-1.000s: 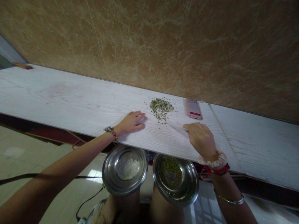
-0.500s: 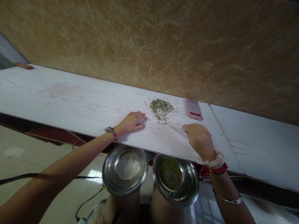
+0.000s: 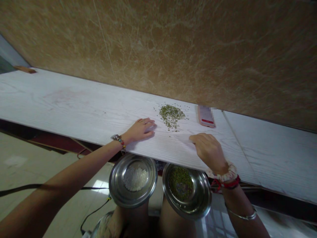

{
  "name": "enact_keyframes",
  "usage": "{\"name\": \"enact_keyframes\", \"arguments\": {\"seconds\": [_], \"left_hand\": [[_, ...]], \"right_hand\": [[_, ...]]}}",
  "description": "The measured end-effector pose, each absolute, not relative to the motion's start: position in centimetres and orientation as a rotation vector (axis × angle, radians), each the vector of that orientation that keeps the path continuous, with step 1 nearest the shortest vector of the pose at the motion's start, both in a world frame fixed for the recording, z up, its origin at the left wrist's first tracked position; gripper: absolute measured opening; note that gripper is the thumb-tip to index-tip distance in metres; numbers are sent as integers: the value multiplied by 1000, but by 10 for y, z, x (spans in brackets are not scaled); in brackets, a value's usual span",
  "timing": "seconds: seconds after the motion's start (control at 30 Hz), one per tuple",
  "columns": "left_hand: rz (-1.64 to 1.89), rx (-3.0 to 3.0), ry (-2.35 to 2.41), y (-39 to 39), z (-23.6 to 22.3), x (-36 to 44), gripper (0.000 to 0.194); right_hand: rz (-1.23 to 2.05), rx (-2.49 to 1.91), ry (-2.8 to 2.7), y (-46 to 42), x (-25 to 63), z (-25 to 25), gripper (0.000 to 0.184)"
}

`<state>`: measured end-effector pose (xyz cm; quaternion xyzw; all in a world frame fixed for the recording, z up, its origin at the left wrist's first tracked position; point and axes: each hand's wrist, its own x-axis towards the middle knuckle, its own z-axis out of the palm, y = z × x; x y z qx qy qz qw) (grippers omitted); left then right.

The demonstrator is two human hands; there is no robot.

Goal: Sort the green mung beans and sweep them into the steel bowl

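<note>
My left hand [image 3: 141,129] lies on the white wooden tabletop [image 3: 86,112], fingers stretched out, holding nothing. Just beyond its fingertips, to the right, spreads a loose pile of mung beans [image 3: 171,114] with paler grains mixed in. My right hand [image 3: 209,148] is closed in a pinch on a thin whitish sheet [image 3: 184,140], which blends into the tabletop so that its outline is hard to make out. This sheet lies just on the near side of the pile. A few stray beans sit at the pile's edges.
Two steel bowls rest over my legs below the table edge: a left bowl [image 3: 115,195] with white rice [image 3: 136,178] and a right bowl [image 3: 201,198] with mung beans [image 3: 180,181]. A phone [image 3: 206,115] lies near the marbled wall [image 3: 158,49]. A cable [image 3: 92,213] runs over the floor.
My right hand has shifted slightly left and toward me with the thin sheet. My left hand and the bean pile look the same.
</note>
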<state>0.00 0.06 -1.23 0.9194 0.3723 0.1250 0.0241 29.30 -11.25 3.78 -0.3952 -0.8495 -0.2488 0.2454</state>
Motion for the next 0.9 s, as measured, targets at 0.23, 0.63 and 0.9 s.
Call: {"name": "enact_keyframes", "arguments": {"seconds": [0.23,0.63,0.9], "left_hand": [[388,2849,1142,1,-11,0,37],[387,2832,1149,1,-13,0,36],[402,2846,1140,1,-13,-1,35]], "right_hand": [[-690,-1131,-2291,-112,291,39,27],[-653,-1107,-2272,-109,288,37,29],[-557,-1058,-2333,-118,298,41,28]]}}
